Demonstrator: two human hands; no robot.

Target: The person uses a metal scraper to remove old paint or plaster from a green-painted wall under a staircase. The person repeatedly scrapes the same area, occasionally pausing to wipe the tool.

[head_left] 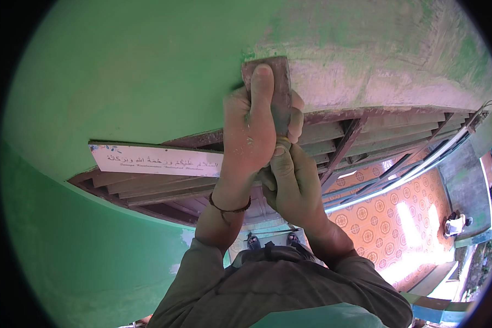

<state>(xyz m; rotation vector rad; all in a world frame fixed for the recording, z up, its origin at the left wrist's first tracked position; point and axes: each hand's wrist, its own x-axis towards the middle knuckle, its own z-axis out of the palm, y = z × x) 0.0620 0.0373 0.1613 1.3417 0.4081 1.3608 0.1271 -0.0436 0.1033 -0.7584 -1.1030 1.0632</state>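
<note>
Both my hands are on a scraper with a broad, brown-stained blade (281, 95), its far edge against the wall where green paint meets a scraped patch (361, 76). My left hand (249, 134) clasps the blade, thumb lying along its face and fingertips curled around the right side. White flecks dot the back of that hand. Lower down, my right hand (296, 183) is closed around the handle, below a yellowish band; most of the handle is hidden by the fingers. Smooth green paint (147, 71) covers the wall to the left.
Just below runs a wooden louvred vent frame (344, 145). A white sign board (153, 158) leans across its left part, close to my left wrist. Far below are my feet (254, 241), an orange patterned tile floor (377, 224) and a seated person (455, 224) at right.
</note>
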